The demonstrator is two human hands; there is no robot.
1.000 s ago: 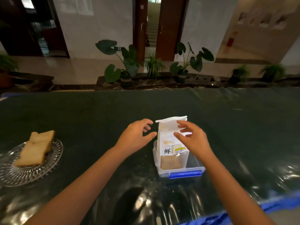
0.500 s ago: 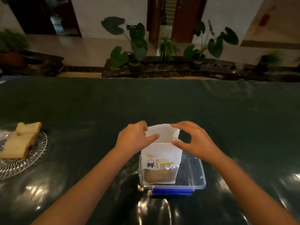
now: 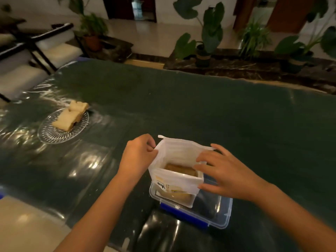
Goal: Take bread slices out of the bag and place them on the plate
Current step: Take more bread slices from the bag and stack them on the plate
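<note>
A white bread bag (image 3: 179,157) stands upright in a clear plastic box (image 3: 222,213) with a blue clasp, near the table's front. Its mouth is spread wide, and bread slices (image 3: 181,169) show inside. My left hand (image 3: 138,155) pinches the bag's left rim. My right hand (image 3: 224,171) holds the right rim, fingers over the edge and thumb against the front panel. Far to the left, a clear glass plate (image 3: 52,135) carries two or three bread slices (image 3: 70,116).
A dark green, glossy cloth (image 3: 200,110) covers the table. Potted plants (image 3: 205,40) line a stone ledge behind the far edge. Dark-framed chairs with pale cushions (image 3: 45,48) stand at the back left. Pale floor shows at the front left corner.
Both hands pulled the bag's mouth from nearly flat to wide apart, exposing the slices inside. The view swung left and tilted down, so the plate now sits further into the frame.
</note>
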